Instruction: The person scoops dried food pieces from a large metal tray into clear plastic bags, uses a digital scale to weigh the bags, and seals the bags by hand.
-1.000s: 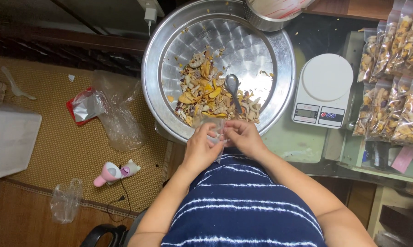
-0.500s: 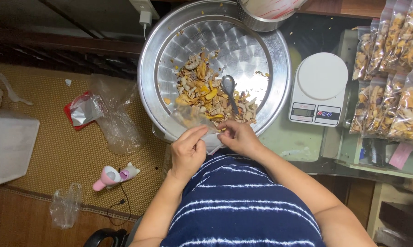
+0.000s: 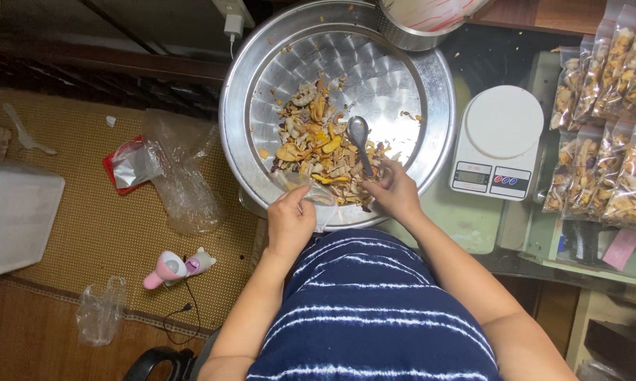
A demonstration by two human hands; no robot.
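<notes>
The left hand pinches a small clear bag open at the tray's near rim, the right hand closes on the spoon in the dried mix, while many filled bags already lie at the counter's right edge and much mix remains in the round metal tray.

Right hand: the right hand has left the bag mouth, where both hands met a second ago, and now grips the spoon handle, bowl resting in the mixed dried pieces.
Left hand: the left hand now holds the small clear bag alone, pinched at its rim.
Bag: it has come up from the lap to the near edge of the round metal tray, mouth towards the heap.
</notes>
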